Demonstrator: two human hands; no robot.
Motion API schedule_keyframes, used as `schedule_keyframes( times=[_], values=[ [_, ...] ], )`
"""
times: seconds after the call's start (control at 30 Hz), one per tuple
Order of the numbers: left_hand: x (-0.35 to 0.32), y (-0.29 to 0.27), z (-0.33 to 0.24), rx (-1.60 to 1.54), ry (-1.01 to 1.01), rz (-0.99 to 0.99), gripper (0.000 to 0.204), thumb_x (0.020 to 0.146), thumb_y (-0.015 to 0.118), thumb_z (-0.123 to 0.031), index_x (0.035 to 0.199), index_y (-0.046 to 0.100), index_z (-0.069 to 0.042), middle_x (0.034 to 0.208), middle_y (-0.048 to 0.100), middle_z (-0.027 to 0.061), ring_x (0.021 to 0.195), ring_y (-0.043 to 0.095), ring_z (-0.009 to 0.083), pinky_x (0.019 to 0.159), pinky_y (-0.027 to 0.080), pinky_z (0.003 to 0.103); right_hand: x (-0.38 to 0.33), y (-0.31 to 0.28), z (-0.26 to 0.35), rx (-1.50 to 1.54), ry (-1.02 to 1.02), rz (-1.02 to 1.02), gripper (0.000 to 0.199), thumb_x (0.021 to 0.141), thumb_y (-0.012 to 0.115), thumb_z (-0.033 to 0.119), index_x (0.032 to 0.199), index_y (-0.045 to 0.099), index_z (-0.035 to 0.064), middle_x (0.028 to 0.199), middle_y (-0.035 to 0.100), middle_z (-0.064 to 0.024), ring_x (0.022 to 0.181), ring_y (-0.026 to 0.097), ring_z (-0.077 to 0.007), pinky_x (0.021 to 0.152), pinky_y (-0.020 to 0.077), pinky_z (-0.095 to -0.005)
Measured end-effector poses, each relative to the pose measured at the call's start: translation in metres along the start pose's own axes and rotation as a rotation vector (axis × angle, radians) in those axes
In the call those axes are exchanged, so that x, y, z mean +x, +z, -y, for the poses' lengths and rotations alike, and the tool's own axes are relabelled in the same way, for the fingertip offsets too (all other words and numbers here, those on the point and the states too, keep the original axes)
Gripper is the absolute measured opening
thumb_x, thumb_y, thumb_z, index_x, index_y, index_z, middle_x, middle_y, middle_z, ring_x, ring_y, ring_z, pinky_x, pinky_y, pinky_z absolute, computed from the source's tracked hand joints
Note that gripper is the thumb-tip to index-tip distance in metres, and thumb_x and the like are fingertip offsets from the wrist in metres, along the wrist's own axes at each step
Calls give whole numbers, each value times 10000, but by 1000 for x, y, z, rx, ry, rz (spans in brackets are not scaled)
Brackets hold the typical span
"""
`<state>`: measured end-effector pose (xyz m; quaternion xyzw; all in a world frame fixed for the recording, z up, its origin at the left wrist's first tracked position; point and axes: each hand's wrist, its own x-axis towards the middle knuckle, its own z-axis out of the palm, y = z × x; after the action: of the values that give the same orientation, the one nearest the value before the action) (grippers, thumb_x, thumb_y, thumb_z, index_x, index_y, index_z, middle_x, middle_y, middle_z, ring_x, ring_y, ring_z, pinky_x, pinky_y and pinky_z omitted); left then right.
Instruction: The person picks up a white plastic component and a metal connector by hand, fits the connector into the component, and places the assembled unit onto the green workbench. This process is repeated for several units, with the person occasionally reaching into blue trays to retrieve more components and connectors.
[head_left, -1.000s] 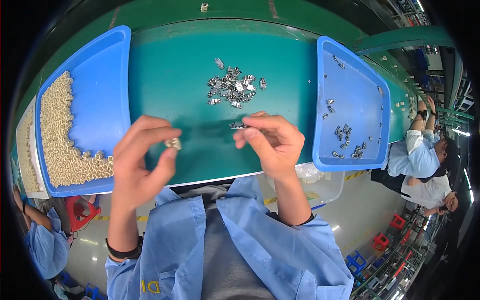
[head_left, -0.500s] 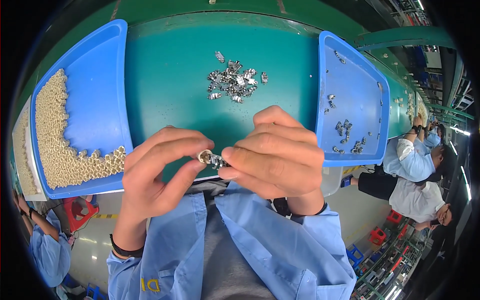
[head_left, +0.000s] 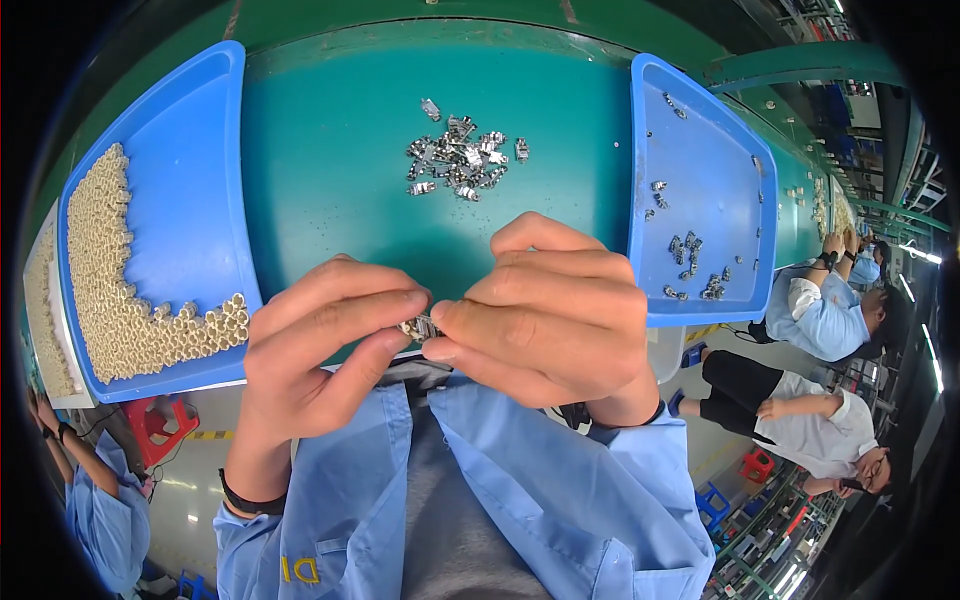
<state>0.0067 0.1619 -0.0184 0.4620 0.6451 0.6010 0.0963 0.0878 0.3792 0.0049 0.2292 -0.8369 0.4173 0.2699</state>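
My left hand (head_left: 325,335) pinches a small cream, ring-shaped part between thumb and fingertips; the fingers now cover most of it. Against it, the thumb and fingers of my right hand (head_left: 560,320) grip a shiny metal contact piece (head_left: 422,328). The two parts meet between my fingertips, low over the green work surface; how deep the metal sits in the cream part is hidden. Beyond my hands lies a loose pile of similar metal pieces (head_left: 462,160). On the left, a blue tray (head_left: 185,220) holds many cream parts (head_left: 100,290) standing packed together.
A second blue tray (head_left: 700,190) on the right has scattered small metal pieces (head_left: 688,250). A red stool (head_left: 160,430) stands on the floor at left. Other people sit farther along the bench on the right, and another person's arms show at far left.
My right fingertips have moved left, closer to my left ones, pushing the metal piece toward the cream part. Less of both parts shows now. The pile and trays appear shifted slightly left in view.
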Motion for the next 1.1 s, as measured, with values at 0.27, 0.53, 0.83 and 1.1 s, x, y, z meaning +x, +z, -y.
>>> schedule_keyframes(
  times=[0.27, 0.53, 0.83, 1.1],
  values=[
    [-4, 4, 3, -74, -31, -5, 322, 831, 721, 124, 1149, 731, 76, 1086, 729, 218, 879, 723, 292, 731, 581, 358, -2, 2, 3, -41, 17, 13, 221, 735, 906, 99, 871, 771, -10, 717, 711, -80, 589, 649, -196, 590, 490, -313],
    [-3, 16, -3, -22, -57, -120, 341, 792, 812, 73, 1125, 739, 68, 1074, 732, 213, 884, 728, 289, 739, 585, 353, -13, 20, -3, 12, 19, -145, 226, 782, 892, 71, 933, 765, -39, 746, 735, -126, 585, 655, -214, 579, 492, -330],
    [-1, 14, -9, 44, 7, -97, 369, 759, 843, 61, 1110, 732, 73, 1062, 736, 209, 878, 726, 293, 711, 576, 358, -11, 8, 9, 74, 55, -179, 222, 807, 883, 61, 938, 746, -57, 772, 748, -153, 611, 685, -236, 608, 523, -366],
    [1, 15, -10, 72, 16, -90, 393, 734, 841, 73, 1112, 732, 75, 1065, 736, 210, 868, 722, 296, 713, 570, 363, -14, 9, 11, 12, 54, -150, 258, 768, 903, 67, 940, 749, -48, 783, 749, -147, 647, 707, -249, 650, 548, -375]
  ],
)
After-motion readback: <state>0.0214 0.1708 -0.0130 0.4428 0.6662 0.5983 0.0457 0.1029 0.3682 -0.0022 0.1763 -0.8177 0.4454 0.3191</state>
